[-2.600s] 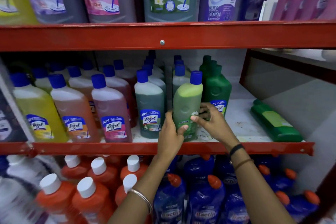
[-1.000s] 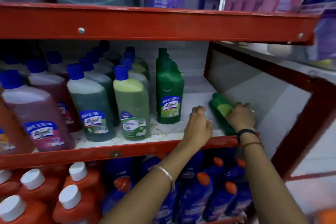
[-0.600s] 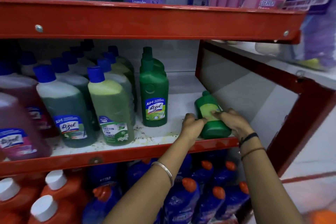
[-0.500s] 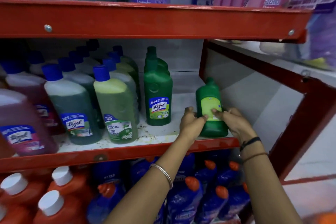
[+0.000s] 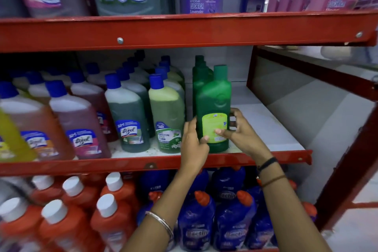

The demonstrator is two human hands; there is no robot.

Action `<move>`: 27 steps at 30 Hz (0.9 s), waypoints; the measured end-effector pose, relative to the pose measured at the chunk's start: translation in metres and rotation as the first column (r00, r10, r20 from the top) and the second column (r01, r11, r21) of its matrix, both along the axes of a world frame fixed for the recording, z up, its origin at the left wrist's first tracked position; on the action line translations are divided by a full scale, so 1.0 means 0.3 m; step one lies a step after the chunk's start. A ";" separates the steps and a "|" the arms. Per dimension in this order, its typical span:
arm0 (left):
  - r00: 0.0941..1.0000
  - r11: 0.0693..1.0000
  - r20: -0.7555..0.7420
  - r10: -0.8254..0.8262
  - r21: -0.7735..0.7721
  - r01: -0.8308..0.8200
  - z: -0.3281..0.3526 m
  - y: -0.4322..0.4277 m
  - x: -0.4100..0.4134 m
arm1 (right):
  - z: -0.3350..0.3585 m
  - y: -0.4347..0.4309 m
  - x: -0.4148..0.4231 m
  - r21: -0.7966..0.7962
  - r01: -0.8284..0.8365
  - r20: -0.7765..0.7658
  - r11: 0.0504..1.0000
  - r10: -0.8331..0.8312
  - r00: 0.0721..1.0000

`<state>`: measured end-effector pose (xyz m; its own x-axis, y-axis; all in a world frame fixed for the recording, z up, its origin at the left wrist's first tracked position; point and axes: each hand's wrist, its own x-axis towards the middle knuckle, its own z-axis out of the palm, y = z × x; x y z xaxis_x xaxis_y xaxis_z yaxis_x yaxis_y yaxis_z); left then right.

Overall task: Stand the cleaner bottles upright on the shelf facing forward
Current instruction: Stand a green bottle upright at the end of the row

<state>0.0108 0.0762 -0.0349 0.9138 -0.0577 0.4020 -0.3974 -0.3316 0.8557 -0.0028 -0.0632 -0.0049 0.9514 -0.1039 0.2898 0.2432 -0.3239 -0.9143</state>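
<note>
A dark green cleaner bottle (image 5: pixel 213 98) stands upright at the front of the middle shelf (image 5: pixel 272 129), its pale green back label turned toward me. My left hand (image 5: pixel 193 141) grips its lower left side and my right hand (image 5: pixel 237 131) grips its lower right side, thumb across the label. It stands in front of a row of matching green bottles (image 5: pixel 199 75). Beside it on the left stand a light green bottle (image 5: pixel 166 114) and a dark teal bottle (image 5: pixel 127 114), both with blue caps and labels forward.
Pink and yellow cleaner bottles (image 5: pixel 77 120) fill the shelf's left. Bare white shelf lies to the right of the held bottle. A red rail (image 5: pixel 143 163) edges the shelf front. Orange bottles (image 5: pixel 114 206) and blue bottles (image 5: pixel 231 221) stand below; large bottles stand above.
The green bottle lay on its side at the shelf's right; both hands took it, stood it up and carried it left to the front of the green row.
</note>
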 end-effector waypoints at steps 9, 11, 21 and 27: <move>0.999 0.996 0.015 0.040 0.076 -0.041 -0.037 0.046 -0.047 | -0.063 0.060 -0.008 -0.011 0.240 0.069 0.971 -0.239 0.969; 0.995 0.991 0.039 0.090 0.096 -0.093 -0.033 0.031 -0.070 | -0.055 0.067 -0.023 -0.032 0.232 0.061 0.972 -0.230 0.971; 0.990 0.999 0.137 0.042 0.006 -0.043 -0.056 0.027 -0.104 | 0.025 0.140 -0.015 -0.149 0.255 0.061 0.955 -0.248 0.967; 0.999 0.997 0.003 -0.050 0.058 0.050 -0.025 0.022 -0.062 | 0.021 0.007 0.011 0.161 -0.015 0.000 0.987 0.015 1.000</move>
